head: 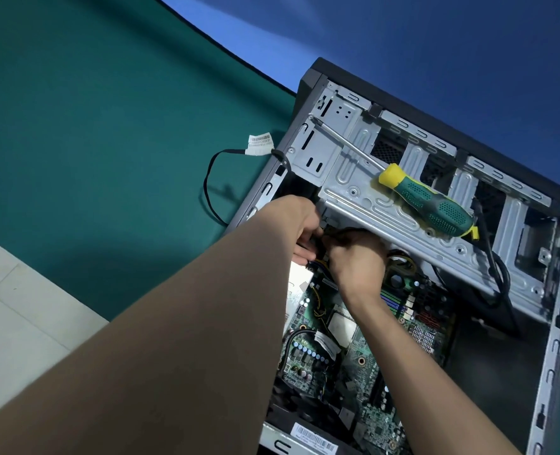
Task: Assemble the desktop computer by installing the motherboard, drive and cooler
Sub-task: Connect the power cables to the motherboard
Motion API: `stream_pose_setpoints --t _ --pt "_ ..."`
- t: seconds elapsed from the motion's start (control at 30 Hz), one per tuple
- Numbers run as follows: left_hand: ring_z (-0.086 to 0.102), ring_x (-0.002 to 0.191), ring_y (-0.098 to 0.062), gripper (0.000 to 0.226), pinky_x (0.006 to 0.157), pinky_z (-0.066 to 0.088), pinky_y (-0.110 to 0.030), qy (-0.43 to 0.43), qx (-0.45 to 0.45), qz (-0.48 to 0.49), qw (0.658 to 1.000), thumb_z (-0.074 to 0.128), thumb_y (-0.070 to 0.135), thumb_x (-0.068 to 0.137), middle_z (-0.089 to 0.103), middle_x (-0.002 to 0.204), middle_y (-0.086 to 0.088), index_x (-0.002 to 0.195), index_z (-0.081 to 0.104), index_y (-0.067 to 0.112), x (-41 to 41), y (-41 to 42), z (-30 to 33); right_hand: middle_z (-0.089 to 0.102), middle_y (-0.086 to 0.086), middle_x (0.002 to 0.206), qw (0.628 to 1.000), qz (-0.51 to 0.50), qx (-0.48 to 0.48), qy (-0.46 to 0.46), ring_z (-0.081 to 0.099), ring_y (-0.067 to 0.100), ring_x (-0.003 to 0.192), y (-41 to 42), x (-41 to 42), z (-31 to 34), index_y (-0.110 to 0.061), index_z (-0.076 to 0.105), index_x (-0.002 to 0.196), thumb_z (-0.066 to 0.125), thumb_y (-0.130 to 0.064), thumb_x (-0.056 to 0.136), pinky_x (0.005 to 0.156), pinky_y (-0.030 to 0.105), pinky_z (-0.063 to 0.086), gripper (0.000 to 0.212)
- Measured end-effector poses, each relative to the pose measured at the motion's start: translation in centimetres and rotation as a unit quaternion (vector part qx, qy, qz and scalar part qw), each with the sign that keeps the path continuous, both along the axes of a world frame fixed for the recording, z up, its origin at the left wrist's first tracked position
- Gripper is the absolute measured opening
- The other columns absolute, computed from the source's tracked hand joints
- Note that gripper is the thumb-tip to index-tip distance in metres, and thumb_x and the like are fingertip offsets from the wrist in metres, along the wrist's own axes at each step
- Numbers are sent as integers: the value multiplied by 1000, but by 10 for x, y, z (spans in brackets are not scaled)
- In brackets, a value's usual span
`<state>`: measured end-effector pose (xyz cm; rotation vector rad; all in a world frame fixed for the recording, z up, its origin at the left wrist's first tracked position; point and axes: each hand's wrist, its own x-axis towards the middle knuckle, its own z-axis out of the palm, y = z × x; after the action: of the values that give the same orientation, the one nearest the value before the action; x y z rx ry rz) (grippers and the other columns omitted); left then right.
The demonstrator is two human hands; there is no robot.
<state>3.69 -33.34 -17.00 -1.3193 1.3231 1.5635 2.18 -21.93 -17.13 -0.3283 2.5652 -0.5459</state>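
An open computer case point(554, 339) lies on its side on a green mat. A green motherboard point(364, 362) sits inside it. Both hands reach in under the metal drive cage point(354, 178). My left hand point(300, 224) and my right hand point(359, 257) both grip black cables point(337, 232) at the cage's lower edge; the connector itself is hidden by the fingers. A white drive point(300, 279) lies just below my left hand, partly covered by my forearm. A green and yellow screwdriver point(429, 201) rests on top of the drive cage.
A black cable with a white label point(259, 145) loops out of the case onto the green mat point(108, 159). More black cables point(498, 270) hang at the right of the cage. Light floor tiles point(16, 307) show at the left.
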Motion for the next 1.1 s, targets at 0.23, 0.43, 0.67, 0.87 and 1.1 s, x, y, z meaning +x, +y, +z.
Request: stream_pose_setpoints --t 0.23,0.43,0.67,0.87,1.1 --pt "57 57 -13 36 51 50 -28 42 -22 -61 997 28 2 100 59 74 -3 123 55 9 7 0 4 65 7 74 999 6 -29 12 54 22 59 5 2 -4 -10 72 95 58 -19 92 57 23 37 18" --pt "58 60 -15 27 61 52 -28 97 -38 -90 991 36 11 99 51 79 -2 75 48 11 13 15 21 72 6 81 997 25 -59 46 48 16 57 9 3 -7 -18 75 92 58 -25 91 46 21 29 18" --pt "54 57 -19 31 46 48 -23 49 -146 -116 981 35 13 101 66 100 -16 118 53 -5 3 33 19 70 10 85 996 35 -62 55 58 28 71 16 3 -8 -18 72 93 57 -18 88 60 24 32 16" --pt "58 110 -28 28 91 47 -32 52 -353 -409 840 39 12 96 62 120 -13 111 62 6 -5 39 21 68 17 102 994 98 -52 0 61 36 92 29 1 -6 -9 65 108 48 -20 96 69 32 38 24" --pt "50 120 -33 34 97 41 -38 79 -418 -462 778 37 16 96 51 134 -14 126 52 10 -6 45 11 66 17 103 982 184 -15 29 60 36 95 40 4 4 -9 60 104 50 -10 88 77 37 44 20"
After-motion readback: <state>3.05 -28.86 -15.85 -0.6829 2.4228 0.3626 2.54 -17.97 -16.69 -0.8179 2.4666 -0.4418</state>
